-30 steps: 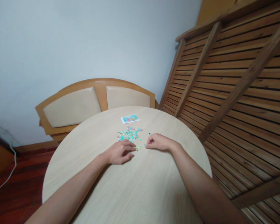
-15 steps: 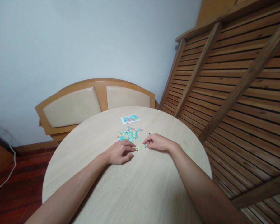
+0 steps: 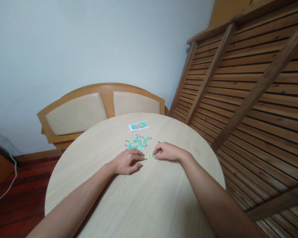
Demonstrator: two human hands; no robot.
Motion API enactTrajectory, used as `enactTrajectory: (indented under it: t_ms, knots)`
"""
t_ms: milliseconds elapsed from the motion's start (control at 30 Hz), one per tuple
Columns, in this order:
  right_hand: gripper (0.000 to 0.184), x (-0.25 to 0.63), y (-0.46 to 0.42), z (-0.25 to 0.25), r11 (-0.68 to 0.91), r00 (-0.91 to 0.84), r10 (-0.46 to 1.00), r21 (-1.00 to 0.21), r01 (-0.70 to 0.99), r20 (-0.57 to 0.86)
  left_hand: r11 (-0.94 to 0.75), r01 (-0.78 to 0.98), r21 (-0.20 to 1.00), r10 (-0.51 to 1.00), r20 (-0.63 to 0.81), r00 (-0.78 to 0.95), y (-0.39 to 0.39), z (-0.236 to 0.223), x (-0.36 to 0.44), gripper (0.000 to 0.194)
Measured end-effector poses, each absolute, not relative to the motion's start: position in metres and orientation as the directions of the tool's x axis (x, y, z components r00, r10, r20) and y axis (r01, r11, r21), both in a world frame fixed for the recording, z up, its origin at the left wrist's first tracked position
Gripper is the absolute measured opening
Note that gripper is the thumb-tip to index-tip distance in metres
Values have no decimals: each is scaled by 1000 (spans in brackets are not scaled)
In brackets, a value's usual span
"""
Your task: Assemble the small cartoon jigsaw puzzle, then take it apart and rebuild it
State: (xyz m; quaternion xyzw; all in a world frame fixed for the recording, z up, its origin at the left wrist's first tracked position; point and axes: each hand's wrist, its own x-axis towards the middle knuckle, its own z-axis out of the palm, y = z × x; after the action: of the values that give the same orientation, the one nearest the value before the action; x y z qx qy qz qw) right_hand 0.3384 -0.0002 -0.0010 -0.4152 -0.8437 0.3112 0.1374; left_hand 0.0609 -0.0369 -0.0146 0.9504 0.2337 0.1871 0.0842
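My left hand (image 3: 129,161) lies on the round table (image 3: 139,205) with its fingers stretched and apart. Its fingertips touch a small group of yellowish jigsaw puzzle pieces (image 3: 147,157). Just right of that group, my right hand (image 3: 167,151) has thumb and forefinger closed on a small green and yellow puzzle piece (image 3: 153,156), partly hidden by the fingers. Beyond the left hand spreads a loose pile of puzzle pieces (image 3: 137,142), mostly turquoise with some pink and yellow. One dark piece (image 3: 159,142) lies apart, behind the right hand.
A picture card (image 3: 138,126) with a turquoise cartoon scene lies toward the table's far side. Behind the table stands a padded headboard (image 3: 76,114) against the wall. A slatted wooden panel (image 3: 238,109) leans at the right. A white cable (image 3: 15,168) hangs at the left.
My right thumb and forefinger have shifted slightly, and the piece at their tips has moved a little left, nearer the small group. My left hand has stayed in place.
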Motion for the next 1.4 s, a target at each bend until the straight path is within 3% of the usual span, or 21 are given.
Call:
enactTrajectory:
  t_ms: [267,400,500,667,867,1067,1233,1400]
  knots:
    - [26,334,-1,0,555,-732,681,-654,515,1,-874,418,247,479,301,825,-37,-13,62,34]
    - [32,334,-3,1,501,-675,737,-661,559,-12,-872,425,244,484,301,821,-38,-14,61,34]
    - [23,336,-4,2,462,-628,778,-648,605,-32,-873,424,241,482,297,824,-37,-14,61,35]
    - [21,337,-2,1,555,-734,679,-642,528,-17,-876,417,245,477,301,826,-37,-14,63,35]
    - [25,337,-2,1,494,-668,743,-639,589,-43,-874,422,242,481,298,825,-38,-14,63,35]
    - [18,334,-2,0,575,-756,655,-643,505,-7,-872,426,242,484,292,825,-37,-15,63,36]
    - [27,336,-1,0,521,-709,704,-652,551,-36,-870,430,242,488,290,823,-38,-14,64,36]
    - [21,339,0,-1,469,-677,732,-660,587,-82,-866,434,248,494,293,819,-41,-13,65,36]
